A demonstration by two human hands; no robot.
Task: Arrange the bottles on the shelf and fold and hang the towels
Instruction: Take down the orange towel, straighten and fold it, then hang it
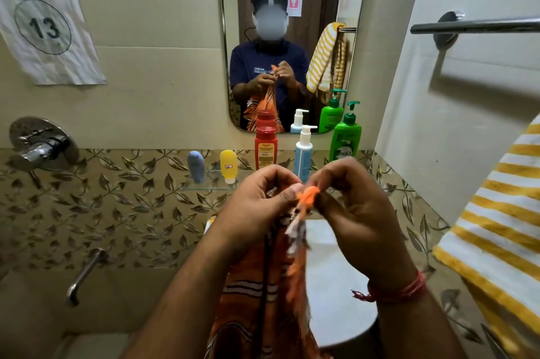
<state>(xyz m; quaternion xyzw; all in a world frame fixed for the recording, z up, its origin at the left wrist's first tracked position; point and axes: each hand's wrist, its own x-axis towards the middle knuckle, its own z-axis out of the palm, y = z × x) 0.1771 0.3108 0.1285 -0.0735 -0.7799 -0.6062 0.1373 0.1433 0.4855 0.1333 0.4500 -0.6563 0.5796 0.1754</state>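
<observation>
While both hands pinch together at one corner, left hand (257, 198) and right hand (353, 206) let our orange towel (263, 294) hang straight down; the rail (479, 26) sits up-right, nearer our right.

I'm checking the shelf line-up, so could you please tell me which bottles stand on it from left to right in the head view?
Grey-blue tube → yellow tube → red bottle → blue pump bottle → green pump bottle.
</observation>
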